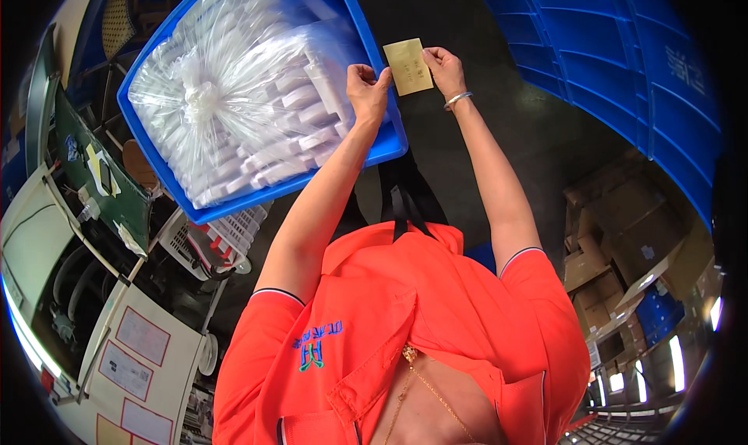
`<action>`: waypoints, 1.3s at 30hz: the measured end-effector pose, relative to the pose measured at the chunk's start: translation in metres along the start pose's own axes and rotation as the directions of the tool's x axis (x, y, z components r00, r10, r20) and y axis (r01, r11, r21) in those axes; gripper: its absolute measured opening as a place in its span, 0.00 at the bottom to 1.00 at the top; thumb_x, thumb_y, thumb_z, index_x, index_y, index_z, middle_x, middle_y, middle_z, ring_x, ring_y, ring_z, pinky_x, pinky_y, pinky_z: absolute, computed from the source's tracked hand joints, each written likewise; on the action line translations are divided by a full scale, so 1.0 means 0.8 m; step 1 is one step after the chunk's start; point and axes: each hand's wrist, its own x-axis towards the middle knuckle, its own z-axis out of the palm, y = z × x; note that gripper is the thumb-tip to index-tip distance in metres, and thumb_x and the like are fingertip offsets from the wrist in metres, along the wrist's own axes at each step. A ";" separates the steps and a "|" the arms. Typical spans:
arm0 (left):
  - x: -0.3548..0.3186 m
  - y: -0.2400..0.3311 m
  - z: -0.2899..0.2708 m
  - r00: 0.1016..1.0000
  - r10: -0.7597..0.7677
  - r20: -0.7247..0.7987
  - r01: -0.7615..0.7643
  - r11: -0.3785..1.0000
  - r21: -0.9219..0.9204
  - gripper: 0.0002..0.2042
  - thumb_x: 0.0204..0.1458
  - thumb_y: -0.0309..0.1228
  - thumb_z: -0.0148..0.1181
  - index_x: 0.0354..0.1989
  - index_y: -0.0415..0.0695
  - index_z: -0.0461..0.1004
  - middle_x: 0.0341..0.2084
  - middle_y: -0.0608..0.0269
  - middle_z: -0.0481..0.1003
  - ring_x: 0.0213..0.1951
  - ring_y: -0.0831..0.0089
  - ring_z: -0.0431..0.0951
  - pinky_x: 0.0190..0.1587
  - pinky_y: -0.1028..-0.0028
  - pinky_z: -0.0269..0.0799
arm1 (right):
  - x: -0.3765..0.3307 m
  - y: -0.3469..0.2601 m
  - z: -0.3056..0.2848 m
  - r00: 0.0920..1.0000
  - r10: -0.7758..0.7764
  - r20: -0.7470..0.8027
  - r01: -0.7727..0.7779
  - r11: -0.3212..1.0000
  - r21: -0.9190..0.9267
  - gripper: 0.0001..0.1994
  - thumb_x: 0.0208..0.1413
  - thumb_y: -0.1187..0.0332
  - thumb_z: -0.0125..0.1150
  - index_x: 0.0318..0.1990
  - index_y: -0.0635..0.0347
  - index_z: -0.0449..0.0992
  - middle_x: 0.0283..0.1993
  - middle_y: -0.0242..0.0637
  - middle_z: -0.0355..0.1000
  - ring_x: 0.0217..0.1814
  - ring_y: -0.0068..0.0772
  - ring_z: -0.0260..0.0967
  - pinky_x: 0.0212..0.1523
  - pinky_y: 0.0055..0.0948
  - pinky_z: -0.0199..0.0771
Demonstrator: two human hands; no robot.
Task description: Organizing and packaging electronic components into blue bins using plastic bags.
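A small yellow paper note (407, 66) with handwriting on it is held up beside a blue plastic crate. My right hand (446, 71) pinches the note at its right edge, with a silver bracelet on the wrist. At the note's left edge my left hand (368, 91) has its fingers drawn together; whether they grip the paper is hard to tell. Below and left of that hand, the blue crate (312, 182) holds a clear plastic bag (204, 98), gathered into a knot, full of stacked white pieces.
Tall blue crates (592, 56) stand at the upper right. Cardboard boxes (623, 227) are piled on the right. At left are a green-topped table (97, 176), a white basket (234, 231) and a pale board with papers (140, 367).
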 end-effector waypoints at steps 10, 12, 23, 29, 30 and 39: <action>0.007 -0.004 -0.001 0.997 0.081 0.021 -0.082 0.991 0.109 0.15 0.39 0.27 0.64 0.27 0.39 0.61 0.21 0.62 0.63 0.22 0.72 0.65 0.27 0.74 0.65 | 0.006 0.007 0.010 0.996 -0.019 -0.084 0.018 1.000 -0.009 0.09 0.52 0.68 0.57 0.36 0.66 0.72 0.27 0.33 0.73 0.28 0.19 0.69 0.31 0.19 0.69; 0.005 0.004 0.002 0.992 0.120 0.029 -0.123 0.977 0.175 0.14 0.39 0.27 0.63 0.27 0.39 0.60 0.22 0.59 0.63 0.23 0.68 0.65 0.27 0.71 0.64 | 0.001 0.008 0.012 0.986 -0.076 -0.149 0.065 0.995 -0.074 0.09 0.52 0.68 0.58 0.37 0.65 0.72 0.28 0.33 0.73 0.29 0.20 0.69 0.32 0.19 0.69; -0.010 0.009 -0.005 0.953 0.295 0.068 -0.302 0.919 0.252 0.14 0.44 0.28 0.61 0.30 0.39 0.59 0.26 0.51 0.63 0.27 0.53 0.66 0.31 0.61 0.63 | -0.071 0.040 0.032 0.985 -0.134 -0.110 0.115 0.979 -0.167 0.09 0.52 0.70 0.56 0.38 0.64 0.71 0.32 0.38 0.72 0.33 0.27 0.69 0.35 0.25 0.70; -0.029 0.009 -0.052 0.969 0.189 0.156 -0.192 0.981 0.003 0.10 0.50 0.31 0.56 0.33 0.36 0.69 0.26 0.51 0.73 0.30 0.64 0.75 0.33 0.70 0.69 | -0.131 0.036 0.056 0.997 -0.063 -0.039 0.045 0.937 -0.346 0.18 0.58 0.57 0.45 0.38 0.66 0.70 0.33 0.47 0.71 0.35 0.41 0.69 0.37 0.33 0.66; -0.038 0.007 -0.064 0.966 0.192 0.174 -0.197 0.980 0.010 0.10 0.51 0.32 0.55 0.34 0.36 0.70 0.25 0.54 0.73 0.29 0.68 0.74 0.33 0.72 0.69 | -0.138 0.035 0.060 0.997 -0.065 -0.051 0.046 0.946 -0.320 0.18 0.59 0.57 0.44 0.38 0.66 0.70 0.34 0.48 0.71 0.35 0.42 0.69 0.37 0.33 0.66; -0.094 -0.045 -0.229 0.976 -0.033 0.217 0.068 0.985 -0.156 0.08 0.52 0.30 0.51 0.31 0.36 0.70 0.20 0.62 0.73 0.24 0.77 0.73 0.29 0.77 0.69 | -0.151 0.040 0.080 0.956 -0.282 0.080 0.260 0.686 -0.680 0.17 0.55 0.60 0.49 0.41 0.69 0.65 0.38 0.56 0.65 0.43 0.58 0.60 0.45 0.45 0.59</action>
